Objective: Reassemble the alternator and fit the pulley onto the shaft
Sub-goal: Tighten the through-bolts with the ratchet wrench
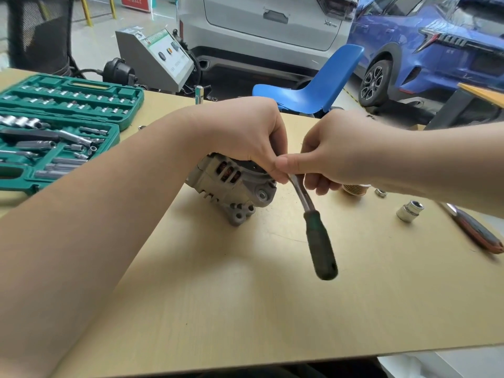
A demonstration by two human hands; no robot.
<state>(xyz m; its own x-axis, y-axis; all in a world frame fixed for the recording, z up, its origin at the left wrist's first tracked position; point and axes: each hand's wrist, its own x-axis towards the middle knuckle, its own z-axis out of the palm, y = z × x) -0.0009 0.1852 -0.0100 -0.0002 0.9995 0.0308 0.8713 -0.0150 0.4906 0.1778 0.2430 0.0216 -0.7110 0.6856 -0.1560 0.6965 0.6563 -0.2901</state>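
Both hands meet above the alternator [231, 184], which sits near the middle of the tabletop [245, 309] with its copper windings showing through the housing slots. Left hand [245, 137] comes over the top of the alternator, its fingers curled down onto the upper end of the ratchet wrench [313, 222]. Right hand [332, 156] grips the metal shank of that wrench just beside the left, thumb touching the left fingers. Its dark green handle hangs toward the viewer, off the tabletop. To the right lie the pulley [354, 188], partly hidden under the right wrist, a small nut [381, 192], a loose socket [410, 211] and a screwdriver [477, 233]. An open green socket set [54, 126] rests at the left.
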